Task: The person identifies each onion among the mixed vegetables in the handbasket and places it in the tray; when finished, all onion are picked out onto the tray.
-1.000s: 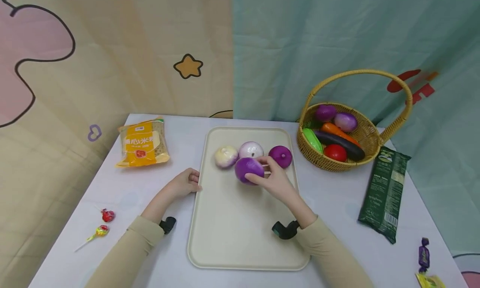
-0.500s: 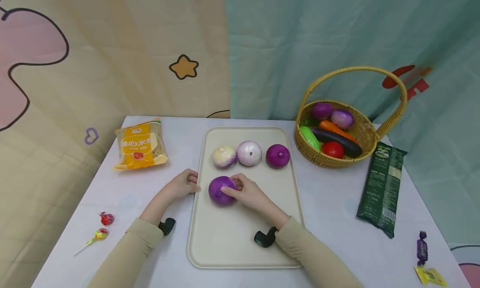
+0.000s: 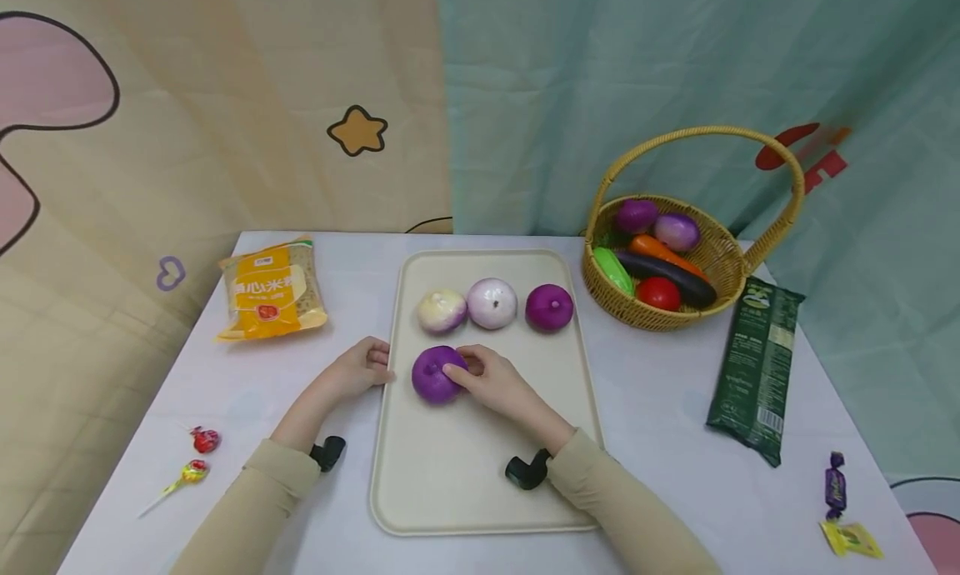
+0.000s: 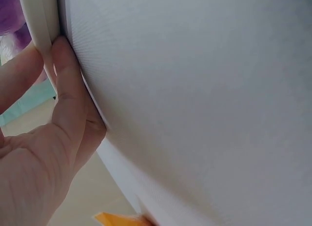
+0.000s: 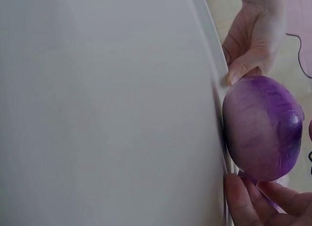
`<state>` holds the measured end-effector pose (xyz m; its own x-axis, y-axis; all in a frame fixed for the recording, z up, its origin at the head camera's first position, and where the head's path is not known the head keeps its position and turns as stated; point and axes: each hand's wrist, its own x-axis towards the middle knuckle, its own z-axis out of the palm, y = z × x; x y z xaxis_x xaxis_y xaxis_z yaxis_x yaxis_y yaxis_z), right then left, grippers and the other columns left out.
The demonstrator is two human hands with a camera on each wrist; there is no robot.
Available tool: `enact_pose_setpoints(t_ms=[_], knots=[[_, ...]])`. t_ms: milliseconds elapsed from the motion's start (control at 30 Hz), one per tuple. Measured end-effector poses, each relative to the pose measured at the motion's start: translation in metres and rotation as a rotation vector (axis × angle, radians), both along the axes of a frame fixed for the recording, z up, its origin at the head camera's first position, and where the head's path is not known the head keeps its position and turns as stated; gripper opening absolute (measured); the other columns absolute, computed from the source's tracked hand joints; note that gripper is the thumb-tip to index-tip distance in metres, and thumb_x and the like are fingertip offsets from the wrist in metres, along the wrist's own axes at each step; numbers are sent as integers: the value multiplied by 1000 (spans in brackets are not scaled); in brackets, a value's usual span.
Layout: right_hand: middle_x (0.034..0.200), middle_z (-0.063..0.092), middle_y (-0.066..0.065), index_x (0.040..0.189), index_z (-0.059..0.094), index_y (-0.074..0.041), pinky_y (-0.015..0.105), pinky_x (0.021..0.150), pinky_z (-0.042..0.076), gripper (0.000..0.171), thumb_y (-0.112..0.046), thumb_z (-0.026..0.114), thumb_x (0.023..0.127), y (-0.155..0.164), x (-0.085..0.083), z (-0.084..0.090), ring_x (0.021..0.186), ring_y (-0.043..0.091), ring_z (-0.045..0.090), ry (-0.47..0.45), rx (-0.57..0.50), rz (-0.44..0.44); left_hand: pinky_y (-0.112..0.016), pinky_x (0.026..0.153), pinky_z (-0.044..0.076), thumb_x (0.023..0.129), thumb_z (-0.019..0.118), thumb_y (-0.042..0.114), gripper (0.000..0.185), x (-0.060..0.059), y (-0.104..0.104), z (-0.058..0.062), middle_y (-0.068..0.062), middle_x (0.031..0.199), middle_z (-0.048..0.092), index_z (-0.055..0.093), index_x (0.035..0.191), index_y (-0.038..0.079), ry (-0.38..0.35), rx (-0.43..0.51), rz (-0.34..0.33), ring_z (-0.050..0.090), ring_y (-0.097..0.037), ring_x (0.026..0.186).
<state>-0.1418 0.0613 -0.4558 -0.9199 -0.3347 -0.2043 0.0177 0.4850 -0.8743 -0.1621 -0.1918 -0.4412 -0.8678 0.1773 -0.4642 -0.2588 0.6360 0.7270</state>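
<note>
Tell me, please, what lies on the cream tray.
A row of three onions, plus a purple onion gripped by the right hand. The cream tray beneath them is hidden.

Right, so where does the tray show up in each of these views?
Head: the cream tray takes up the lower middle of the picture.
Left wrist: only a strip of its rim shows, at the upper left.
Right wrist: its bare surface fills the left and middle, with the rim running down right of centre.
Shared landmark: the left-hand grip on that rim, visible in all three.
</note>
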Motion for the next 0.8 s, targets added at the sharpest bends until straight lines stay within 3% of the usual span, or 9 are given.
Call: enact_pose_setpoints(t_ms=[233,367,467,600,800], knots=[[130,63,9,133,57,-7,41,98,50,49,-37,63,95,14,-5,13,118,26,61,40,-2,-41,-30,83,48,92,64,8,45,-1,2,0,-18,111,56,44,130,-6,4,-6,-5,56,-23,97],[130,63,10,130,59,-7,41,95,53,42,-31,64,95,29,-13,34,120,29,60,77,-19,-53,-31,83,48,92,64,8,45,0,-1,1,-18,111,56,44,130,-7,12,-12,-6,55,-23,96],[128,64,15,128,60,-3,43,96,52,38,-23,63,96,50,-27,55,118,32,60,158,-58,-77,-32,83,48,92,64,7,46,1,-2,2,-19,110,56,43,129,-8,31,-6,-19,56,-24,96],[127,64,19,128,60,0,45,102,47,38,-22,62,97,94,-53,83,117,32,59,264,-59,-191,-34,85,49,91,64,6,46,1,-1,1,-20,111,57,44,129,-9,39,-8,-30,57,-25,97],[123,64,12,129,61,-4,23,91,48,45,-36,60,97,166,-92,111,106,12,59,359,5,-495,-36,87,50,91,65,5,47,2,0,0,-21,112,57,44,130,-10,35,-12,-30,58,-25,98]])
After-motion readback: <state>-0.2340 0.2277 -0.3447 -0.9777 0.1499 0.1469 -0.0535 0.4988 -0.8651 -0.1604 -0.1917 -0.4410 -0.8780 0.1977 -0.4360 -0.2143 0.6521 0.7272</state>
